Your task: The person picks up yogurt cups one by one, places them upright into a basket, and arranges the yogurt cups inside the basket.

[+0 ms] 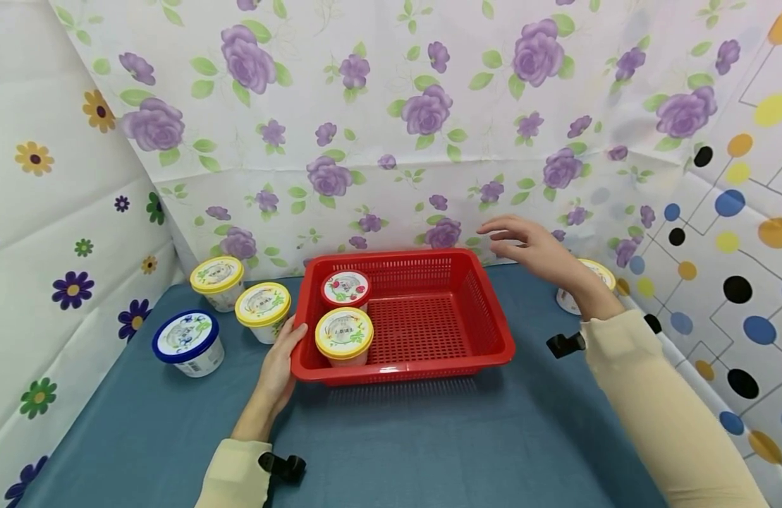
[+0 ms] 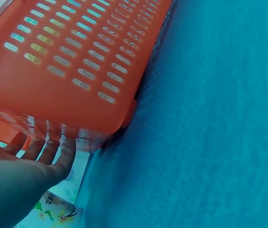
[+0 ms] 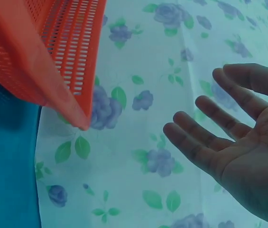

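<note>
Red basket: right side reachable from above; two tubs block left.

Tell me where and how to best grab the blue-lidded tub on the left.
I'd grip the blue-lidded tub around its sides, just under the lid, coming from the near left. It stands upright, and the lid's rim overhangs its round body, which should help prevent slipping. One yellow-lidded tub stands behind it, another to its right.
</note>
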Demonstrator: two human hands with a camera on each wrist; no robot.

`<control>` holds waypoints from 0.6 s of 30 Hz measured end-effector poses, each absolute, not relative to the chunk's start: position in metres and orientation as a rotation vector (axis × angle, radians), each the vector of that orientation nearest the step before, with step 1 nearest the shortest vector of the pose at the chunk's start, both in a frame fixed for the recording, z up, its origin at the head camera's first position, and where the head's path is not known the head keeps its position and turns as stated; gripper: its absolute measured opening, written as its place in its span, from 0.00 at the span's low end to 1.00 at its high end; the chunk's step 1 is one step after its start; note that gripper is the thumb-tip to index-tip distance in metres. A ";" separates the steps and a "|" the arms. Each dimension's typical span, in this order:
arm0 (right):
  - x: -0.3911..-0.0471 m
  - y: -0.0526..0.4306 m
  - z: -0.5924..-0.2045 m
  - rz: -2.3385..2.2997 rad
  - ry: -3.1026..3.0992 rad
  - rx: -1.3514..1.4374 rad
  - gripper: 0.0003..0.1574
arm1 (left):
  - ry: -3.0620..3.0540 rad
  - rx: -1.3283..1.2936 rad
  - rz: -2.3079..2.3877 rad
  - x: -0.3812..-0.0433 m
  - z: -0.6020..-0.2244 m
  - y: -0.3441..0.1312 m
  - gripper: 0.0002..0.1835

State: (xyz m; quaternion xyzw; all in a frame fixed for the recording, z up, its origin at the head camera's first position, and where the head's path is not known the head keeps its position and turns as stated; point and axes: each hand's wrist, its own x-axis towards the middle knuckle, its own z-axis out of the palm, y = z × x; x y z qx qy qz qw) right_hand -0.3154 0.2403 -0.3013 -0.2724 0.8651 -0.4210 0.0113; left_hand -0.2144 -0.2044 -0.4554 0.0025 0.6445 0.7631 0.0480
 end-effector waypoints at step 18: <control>-0.305 0.286 -0.332 -1.467 2.715 -0.615 0.27 | 1.974 0.002 2.316 -0.214 -0.454 -0.205 0.35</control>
